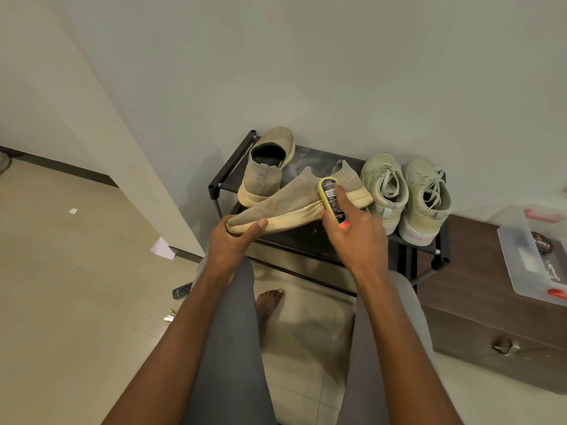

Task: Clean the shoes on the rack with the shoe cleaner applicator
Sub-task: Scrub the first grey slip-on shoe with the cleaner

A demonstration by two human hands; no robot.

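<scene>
A beige knit slip-on shoe (pixel 285 200) lies sideways above the black shoe rack (pixel 310 237), its toe gripped by my left hand (pixel 236 240). My right hand (pixel 356 231) is closed around a yellow shoe cleaner applicator (pixel 331 197) with a black label, its upper end pressed against the shoe's side near the heel. The matching slip-on (pixel 267 167) stands on the rack at the back left. Two pale green lace-up sneakers (pixel 405 194) stand on the rack's right side.
A brown cabinet (pixel 491 317) stands right of the rack with a clear plastic box (pixel 534 259) on it. On the tiled floor lie a remote control (pixel 182 290), paper scraps (pixel 162 248) and my bare foot (pixel 270 305). A wall is behind the rack.
</scene>
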